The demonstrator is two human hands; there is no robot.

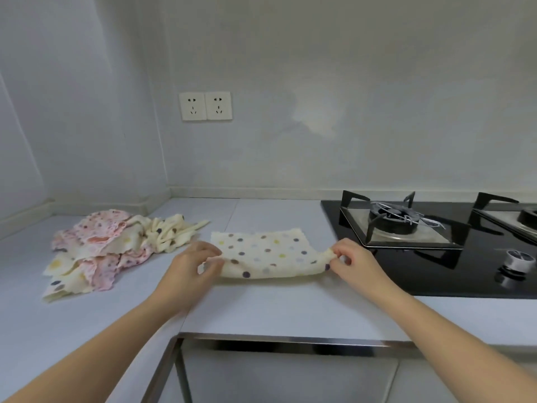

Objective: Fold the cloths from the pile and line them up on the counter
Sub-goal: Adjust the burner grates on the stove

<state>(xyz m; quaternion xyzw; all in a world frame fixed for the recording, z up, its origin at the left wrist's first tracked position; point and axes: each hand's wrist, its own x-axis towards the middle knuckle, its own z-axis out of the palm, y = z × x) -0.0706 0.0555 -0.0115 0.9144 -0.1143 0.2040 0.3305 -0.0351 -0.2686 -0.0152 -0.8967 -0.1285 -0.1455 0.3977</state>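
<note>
1. The worktop (276, 309) is carrying the pile (98, 245) of unfolded cloths near its back left corner, within reach.
2. The dotted cloth (267, 251) is lying mid-worktop beside the hob (406, 274), with its near edge lifting, seemingly for a fold.
3. The left hand (194, 266) and right hand (354, 263) are each pinching a near corner, holding that edge taut.

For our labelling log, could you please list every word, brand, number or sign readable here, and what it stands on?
None can be read.
The wall sockets show only pin holes.
The dotted cloth bears only coloured dots.
Any marking on the stove knob is too blurred to read.
</note>
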